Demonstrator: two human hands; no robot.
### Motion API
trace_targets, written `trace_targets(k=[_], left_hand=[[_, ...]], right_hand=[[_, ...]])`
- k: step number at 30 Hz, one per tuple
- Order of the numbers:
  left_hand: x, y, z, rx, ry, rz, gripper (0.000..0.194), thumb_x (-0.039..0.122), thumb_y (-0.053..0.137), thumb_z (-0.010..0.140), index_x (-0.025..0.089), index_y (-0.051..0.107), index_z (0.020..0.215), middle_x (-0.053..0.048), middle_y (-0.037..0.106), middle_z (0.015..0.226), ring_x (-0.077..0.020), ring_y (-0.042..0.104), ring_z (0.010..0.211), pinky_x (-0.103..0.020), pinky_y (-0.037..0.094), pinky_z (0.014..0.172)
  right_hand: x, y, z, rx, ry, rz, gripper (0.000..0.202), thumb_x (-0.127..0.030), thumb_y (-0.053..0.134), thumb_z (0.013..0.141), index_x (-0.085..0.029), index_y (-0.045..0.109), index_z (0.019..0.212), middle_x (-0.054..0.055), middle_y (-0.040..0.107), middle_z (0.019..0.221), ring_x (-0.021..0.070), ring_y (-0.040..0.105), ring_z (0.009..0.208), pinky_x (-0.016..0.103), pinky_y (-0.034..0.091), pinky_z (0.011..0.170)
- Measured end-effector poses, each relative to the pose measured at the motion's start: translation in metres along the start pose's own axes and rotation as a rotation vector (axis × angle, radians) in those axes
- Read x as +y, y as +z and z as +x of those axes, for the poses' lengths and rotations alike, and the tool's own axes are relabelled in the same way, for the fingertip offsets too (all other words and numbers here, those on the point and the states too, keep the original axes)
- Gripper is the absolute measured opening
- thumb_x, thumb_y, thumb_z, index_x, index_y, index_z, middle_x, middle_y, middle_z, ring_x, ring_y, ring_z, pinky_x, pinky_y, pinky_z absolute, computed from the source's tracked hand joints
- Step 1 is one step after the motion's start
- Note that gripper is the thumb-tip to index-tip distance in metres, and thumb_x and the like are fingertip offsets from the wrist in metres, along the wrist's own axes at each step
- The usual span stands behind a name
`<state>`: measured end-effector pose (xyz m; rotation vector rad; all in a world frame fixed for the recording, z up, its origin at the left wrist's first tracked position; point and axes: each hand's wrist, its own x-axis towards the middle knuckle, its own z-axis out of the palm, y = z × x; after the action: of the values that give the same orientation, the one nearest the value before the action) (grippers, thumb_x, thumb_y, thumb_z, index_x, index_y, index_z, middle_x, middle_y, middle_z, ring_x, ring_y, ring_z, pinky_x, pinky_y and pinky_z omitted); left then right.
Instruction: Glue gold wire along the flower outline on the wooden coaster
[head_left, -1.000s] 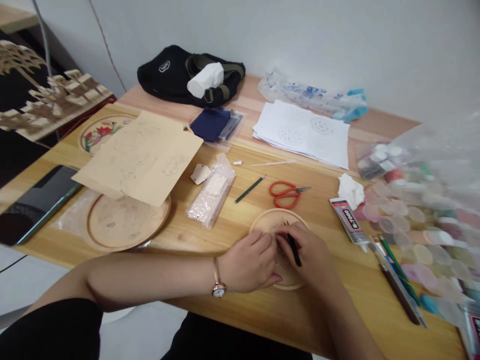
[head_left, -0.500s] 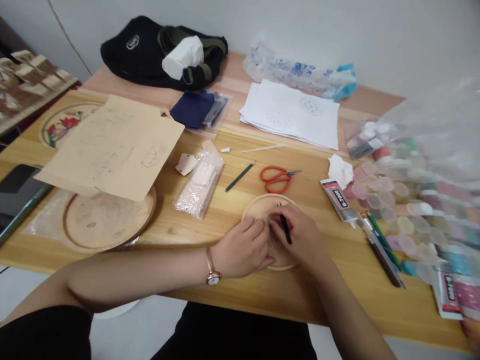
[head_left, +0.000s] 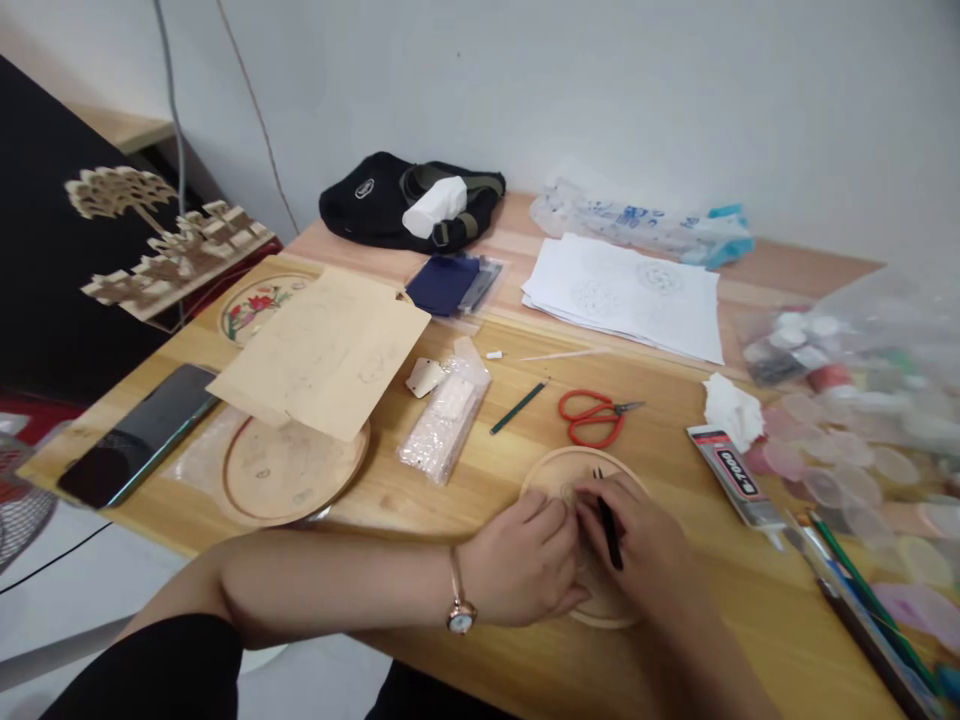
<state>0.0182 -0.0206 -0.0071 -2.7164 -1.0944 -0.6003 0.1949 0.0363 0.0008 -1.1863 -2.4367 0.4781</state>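
Observation:
A round wooden plate (head_left: pixel 551 470) with a raised rim lies at the table's front, largely covered by both hands. My right hand (head_left: pixel 637 535) holds black tweezers (head_left: pixel 610 535), their two tips pointing away from me. My left hand (head_left: pixel 525 560), with a watch (head_left: pixel 460 615) at the wrist, rests over the plate, fingers curled and bunched against the right fingertips. Whatever those fingers pinch is too small and hidden to make out. Beyond the plate lie red-handled scissors (head_left: pixel 592 420) and a dark green pencil (head_left: pixel 519 407).
To the left, brown paper (head_left: pixel 330 350) overlaps a second wooden plate (head_left: pixel 292 475), near a phone (head_left: pixel 139 430). Right of my hands are a glue tube (head_left: pixel 735 475), brushes (head_left: pixel 862 590) and several small pots (head_left: pixel 847 460). Farther back lie white sheets (head_left: pixel 622 295) and a black bag (head_left: pixel 375 205).
My view has swung left and up, so the table things appear lower and farther right. Both hands keep nearly the same pose over the plate, tweezers still in the right.

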Motion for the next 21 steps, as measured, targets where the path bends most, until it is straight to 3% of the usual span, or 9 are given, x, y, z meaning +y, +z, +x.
trace_targets(k=[12, 21], left_hand=[[-0.0013, 0.0003, -0.0013, -0.055, 0.017, -0.018, 0.044, 0.049, 0.052, 0.093, 0.008, 0.068, 0.097, -0.013, 0.067, 0.098, -0.0263, 0.059, 0.095, -0.04, 0.044, 0.083], [-0.0006, 0.0027, -0.0016, -0.024, 0.004, -0.007, 0.044, 0.049, 0.052, 0.092, 0.008, 0.068, 0.096, -0.012, 0.067, 0.097, -0.0252, 0.06, 0.092, -0.037, 0.043, 0.081]], right_hand=[[0.0053, 0.0, 0.0009, -0.029, 0.013, 0.04, 0.016, -0.025, 0.049, 0.09, -0.024, 0.065, 0.095, 0.005, 0.068, 0.087, 0.0185, 0.066, 0.081, 0.03, 0.053, 0.067], [0.005, 0.0012, 0.0024, 0.006, 0.005, 0.072, 0.017, -0.027, 0.049, 0.09, -0.023, 0.065, 0.092, 0.004, 0.067, 0.082, 0.0192, 0.066, 0.076, 0.031, 0.052, 0.063]])
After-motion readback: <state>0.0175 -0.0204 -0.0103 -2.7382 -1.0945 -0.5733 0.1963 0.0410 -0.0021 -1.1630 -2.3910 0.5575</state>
